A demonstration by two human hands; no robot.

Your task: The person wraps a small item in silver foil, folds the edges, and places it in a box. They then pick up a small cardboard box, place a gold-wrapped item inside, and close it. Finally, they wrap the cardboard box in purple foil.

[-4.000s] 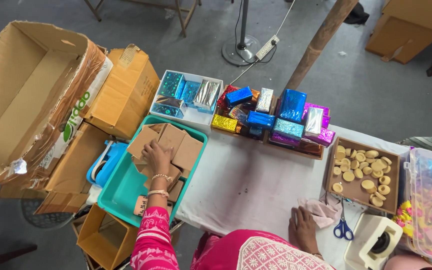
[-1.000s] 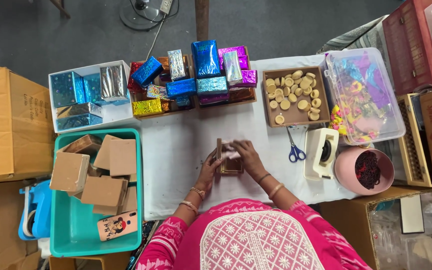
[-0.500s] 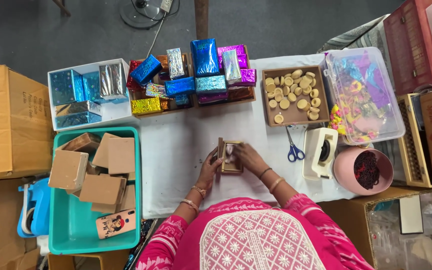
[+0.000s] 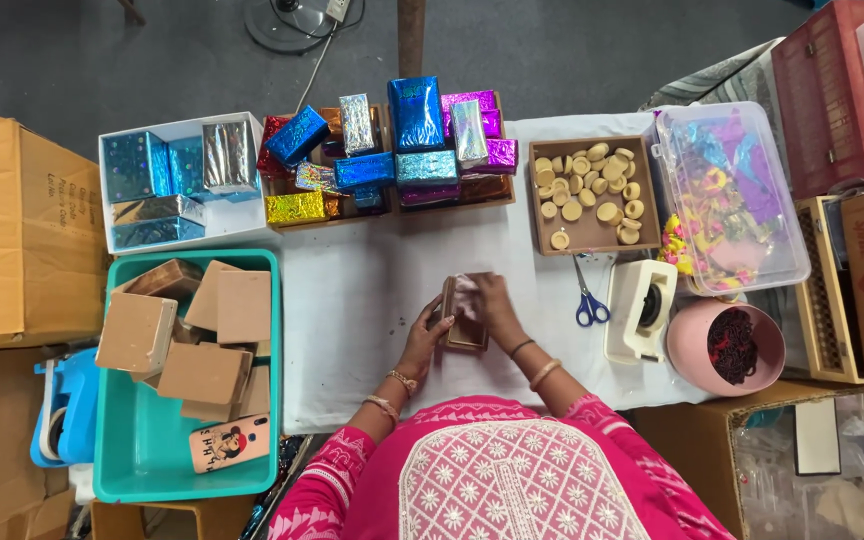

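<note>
Change since half a second ago: the pale pink cloth [image 4: 464, 293] has moved up over the top of the small brown wooden box [image 4: 463, 322], pressed there by the right hand [image 4: 495, 303], fingers curled down on it. The left hand [image 4: 428, 334] still grips the box's left side, fingers wrapped narrow around the edge. Box sits at the middle of the white-covered table [image 4: 362, 300], near its front edge.

Packages: shiny foil-wrapped rectangular boxes [image 4: 392, 150], blue, purple, silver, gold and red, stacked along the far edge; more blue and silver ones in a white tray [image 4: 177, 180] at far left. Large brown cardboard carton [image 4: 12, 230] further left.

Containers: teal plastic tub [image 4: 152, 460] holding plain brown boxes [image 4: 187, 330] and a phone in a pink case [image 4: 229, 442]; brown tray of round tan discs [image 4: 589, 195]; clear lidded bin of coloured foil scraps [image 4: 727, 195]; pink bowl [image 4: 692, 350] holding dark red threads. Blue-handled scissors [image 4: 588, 298] lie beside a white tape dispenser [image 4: 640, 308].
</note>
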